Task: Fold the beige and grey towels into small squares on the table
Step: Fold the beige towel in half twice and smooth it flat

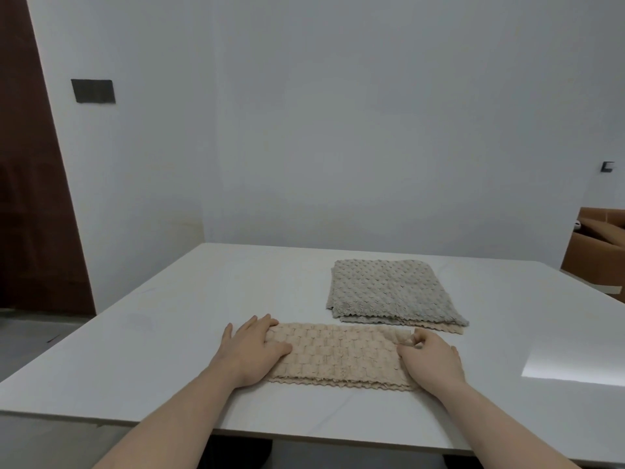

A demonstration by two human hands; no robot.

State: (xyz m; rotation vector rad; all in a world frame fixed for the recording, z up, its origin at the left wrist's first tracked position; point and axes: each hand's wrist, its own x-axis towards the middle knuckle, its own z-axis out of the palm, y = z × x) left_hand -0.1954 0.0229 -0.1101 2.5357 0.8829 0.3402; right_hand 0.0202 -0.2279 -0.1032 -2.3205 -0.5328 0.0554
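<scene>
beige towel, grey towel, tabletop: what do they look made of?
Beige towel: soft plush fabric, probably microfibre; raised block weave, zigzag-cut edges.
Grey towel: same kind of plush; bumpy matte pile, zigzag hem.
Table: hard white slab, perhaps stone or laminate; faint veining, semi-gloss glare patch at right.

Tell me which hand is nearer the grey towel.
Right. The right hand pinches the right end of the beige towel, just in front of the grey towel. The left hand rests flat on the beige towel's left end, farther away.
</scene>
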